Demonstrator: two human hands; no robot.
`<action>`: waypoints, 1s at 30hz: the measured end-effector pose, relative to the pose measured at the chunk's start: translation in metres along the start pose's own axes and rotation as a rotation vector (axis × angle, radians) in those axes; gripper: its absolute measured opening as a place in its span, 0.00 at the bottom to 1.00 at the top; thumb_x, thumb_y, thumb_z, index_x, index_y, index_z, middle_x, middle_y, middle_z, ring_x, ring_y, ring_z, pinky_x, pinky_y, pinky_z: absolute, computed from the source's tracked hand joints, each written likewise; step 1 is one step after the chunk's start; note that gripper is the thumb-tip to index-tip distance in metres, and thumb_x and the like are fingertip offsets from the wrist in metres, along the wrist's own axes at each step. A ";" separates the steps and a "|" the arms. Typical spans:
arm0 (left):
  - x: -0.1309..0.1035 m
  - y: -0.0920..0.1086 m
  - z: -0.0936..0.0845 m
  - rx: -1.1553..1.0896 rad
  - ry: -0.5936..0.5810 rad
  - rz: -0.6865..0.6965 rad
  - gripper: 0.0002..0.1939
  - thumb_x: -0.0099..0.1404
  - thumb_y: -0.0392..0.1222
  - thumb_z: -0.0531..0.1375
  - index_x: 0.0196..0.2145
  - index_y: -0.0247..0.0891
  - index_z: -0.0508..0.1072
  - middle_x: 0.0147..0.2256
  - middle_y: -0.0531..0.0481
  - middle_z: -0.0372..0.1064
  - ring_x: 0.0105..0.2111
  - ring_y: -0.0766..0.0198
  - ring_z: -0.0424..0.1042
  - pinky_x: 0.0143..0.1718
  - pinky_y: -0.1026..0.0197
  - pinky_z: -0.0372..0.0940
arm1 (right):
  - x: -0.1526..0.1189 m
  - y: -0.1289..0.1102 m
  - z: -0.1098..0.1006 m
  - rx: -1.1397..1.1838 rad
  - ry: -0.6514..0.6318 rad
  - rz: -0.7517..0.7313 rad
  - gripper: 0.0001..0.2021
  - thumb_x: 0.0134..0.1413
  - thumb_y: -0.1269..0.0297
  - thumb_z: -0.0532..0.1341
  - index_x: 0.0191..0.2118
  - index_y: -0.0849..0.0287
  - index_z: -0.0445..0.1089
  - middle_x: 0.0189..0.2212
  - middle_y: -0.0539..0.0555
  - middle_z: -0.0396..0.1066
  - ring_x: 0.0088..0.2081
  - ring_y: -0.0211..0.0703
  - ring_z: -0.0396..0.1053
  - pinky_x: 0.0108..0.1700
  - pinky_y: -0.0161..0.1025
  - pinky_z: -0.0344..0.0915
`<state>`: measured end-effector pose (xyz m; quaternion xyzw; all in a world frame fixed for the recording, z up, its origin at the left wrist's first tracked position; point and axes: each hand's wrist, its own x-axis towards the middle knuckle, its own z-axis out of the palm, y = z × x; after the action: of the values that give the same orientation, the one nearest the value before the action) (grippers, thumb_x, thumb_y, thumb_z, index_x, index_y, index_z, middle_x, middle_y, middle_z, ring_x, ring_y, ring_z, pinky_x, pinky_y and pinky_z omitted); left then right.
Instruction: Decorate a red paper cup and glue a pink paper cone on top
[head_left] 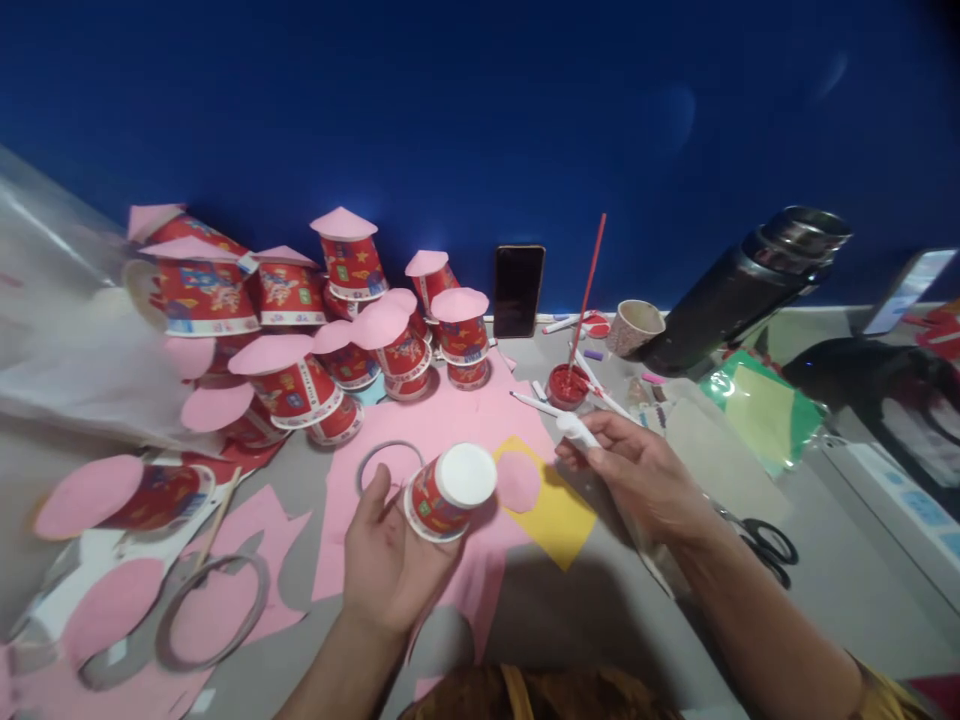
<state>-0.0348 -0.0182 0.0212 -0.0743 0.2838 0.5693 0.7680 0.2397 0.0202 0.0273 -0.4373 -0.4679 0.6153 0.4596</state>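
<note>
My left hand [397, 560] holds a red printed paper cup [439, 508], turned over so its white base faces up and to the right. The thumb stands apart from the cup, and the fingers behind it are partly hidden. Pinched in my right hand [637, 465] is a white marker [577, 430], pointing left over the table. Between the two hands lie a small pink paper disc [518, 482] and a yellow paper sheet [559, 515]. Pink paper [352, 540] spreads beneath the cup, and a tape ring [390, 445] rests beside my left thumb.
Several red cups with pink paper tops [289, 385] crowd the back left. A phone [518, 290] leans against the blue wall. Right of it stand a red pot with a stick [568, 388], a beige cup [634, 328] and a tilted black flask [739, 290]. Scissors [772, 540] lie by my right forearm.
</note>
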 end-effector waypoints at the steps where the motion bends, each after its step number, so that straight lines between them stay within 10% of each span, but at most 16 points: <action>1: 0.001 -0.001 0.001 -0.017 0.002 -0.004 0.25 0.77 0.47 0.50 0.42 0.26 0.83 0.43 0.36 0.83 0.44 0.51 0.84 0.50 0.50 0.77 | 0.000 0.002 0.000 -0.026 -0.002 -0.019 0.18 0.57 0.51 0.73 0.47 0.56 0.75 0.41 0.56 0.80 0.42 0.46 0.79 0.48 0.43 0.77; 12: -0.002 -0.013 0.024 0.027 0.235 0.028 0.22 0.77 0.39 0.50 0.34 0.28 0.80 0.33 0.38 0.83 0.33 0.54 0.84 0.37 0.53 0.79 | 0.012 -0.007 -0.012 -0.619 0.134 -0.304 0.16 0.67 0.53 0.62 0.54 0.54 0.76 0.51 0.56 0.76 0.53 0.50 0.72 0.58 0.47 0.66; 20: -0.003 -0.012 0.025 0.068 0.301 0.055 0.21 0.77 0.40 0.50 0.37 0.27 0.79 0.35 0.34 0.83 0.36 0.49 0.84 0.37 0.48 0.80 | 0.012 0.003 -0.012 -0.559 0.201 -0.133 0.11 0.58 0.57 0.66 0.43 0.57 0.74 0.33 0.50 0.75 0.33 0.44 0.71 0.37 0.39 0.67; 30: 0.000 -0.006 0.023 0.029 0.360 0.049 0.20 0.77 0.41 0.51 0.36 0.28 0.79 0.33 0.37 0.83 0.33 0.52 0.84 0.37 0.50 0.79 | 0.028 0.037 -0.007 -1.028 0.281 -0.236 0.06 0.57 0.62 0.64 0.37 0.58 0.74 0.33 0.55 0.75 0.38 0.50 0.70 0.42 0.44 0.62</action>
<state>-0.0215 -0.0100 0.0389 -0.1569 0.4265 0.5612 0.6917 0.2356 0.0435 -0.0135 -0.6282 -0.6883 0.1873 0.3107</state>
